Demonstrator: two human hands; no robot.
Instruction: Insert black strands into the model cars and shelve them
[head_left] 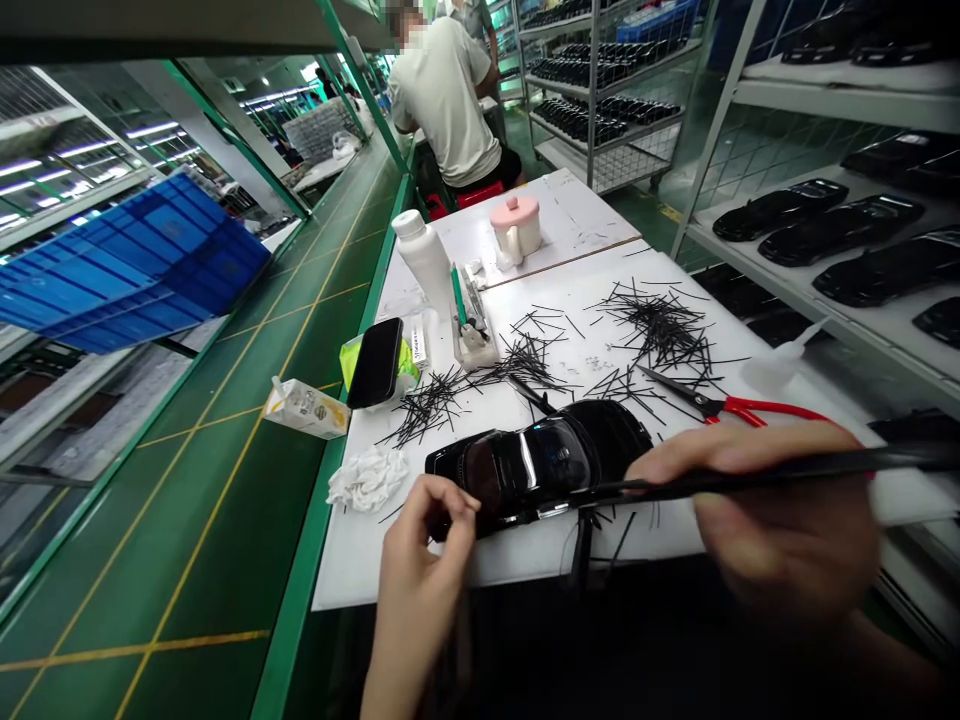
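Observation:
A glossy black model car lies on the white tabletop in front of me, with a door standing out from its near side and another from its far side. My right hand is closed round black tweezers, whose tips reach the car's near side by the open door. At the car's left end, my left hand is in a pinch, thumb and fingertips together; whatever is between them is too small to make out. Thin black strips are heaped beyond the car.
Red-handled scissors lie at right, near a clear squeeze bottle. Further left are crumpled tissue, a phone, a drink carton, a white bottle and a pink-lidded mug. A green conveyor runs alongside; racks hold more cars.

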